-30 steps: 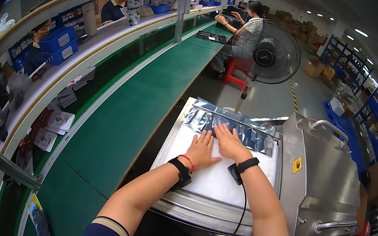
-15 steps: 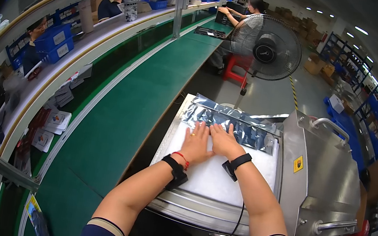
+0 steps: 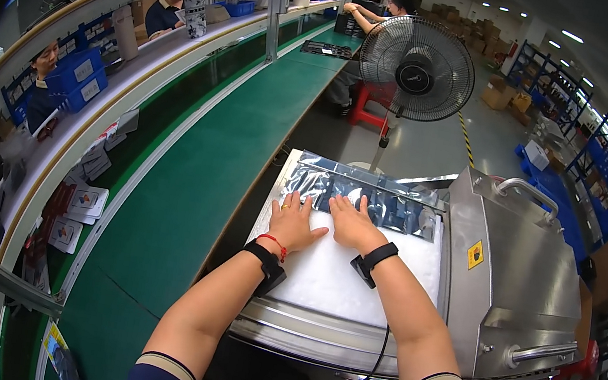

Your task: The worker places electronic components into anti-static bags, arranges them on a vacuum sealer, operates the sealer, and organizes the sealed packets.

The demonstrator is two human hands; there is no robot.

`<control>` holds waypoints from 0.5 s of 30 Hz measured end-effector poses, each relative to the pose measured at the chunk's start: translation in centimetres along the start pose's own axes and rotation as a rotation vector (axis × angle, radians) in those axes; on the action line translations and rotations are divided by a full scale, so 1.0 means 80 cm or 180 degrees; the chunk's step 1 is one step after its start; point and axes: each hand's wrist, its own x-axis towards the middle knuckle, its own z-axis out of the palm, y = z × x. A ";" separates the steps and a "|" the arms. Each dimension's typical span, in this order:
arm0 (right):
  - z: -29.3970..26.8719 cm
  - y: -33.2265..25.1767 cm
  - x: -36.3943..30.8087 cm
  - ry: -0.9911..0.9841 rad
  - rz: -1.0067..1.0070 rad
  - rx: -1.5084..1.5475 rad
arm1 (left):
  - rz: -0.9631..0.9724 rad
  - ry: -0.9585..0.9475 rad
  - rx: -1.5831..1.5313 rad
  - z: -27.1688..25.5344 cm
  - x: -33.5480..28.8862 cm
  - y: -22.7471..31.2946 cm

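On a white padded counter (image 3: pixel 354 276) beside a green conveyor belt (image 3: pixel 196 174) and steel machine (image 3: pixel 519 277), I see my left hand (image 3: pixel 291 223) and right hand (image 3: pixel 350 224), each grip spread flat, pressing a silvery bag (image 3: pixel 366 195) at the counter's far edge.

Bag (image 3: pixel 366 195) on pad (image 3: pixel 354 276), machine (image 3: pixel 518 285) to its right, conveyor (image 3: pixel 193 197) left, fan (image 3: pixel 416 69) behind.
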 end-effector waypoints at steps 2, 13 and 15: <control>-0.001 -0.003 0.001 0.0035 0.0004 0.0102 | -0.0020 -0.0003 0.0031 -0.002 -0.002 -0.003; 0.005 0.006 0.001 0.0107 -0.0089 -0.0085 | 0.0016 0.0164 -0.0033 0.005 0.004 0.003; 0.012 0.003 0.000 0.0319 -0.0058 0.0048 | -0.0015 0.0232 -0.0110 0.010 0.003 -0.002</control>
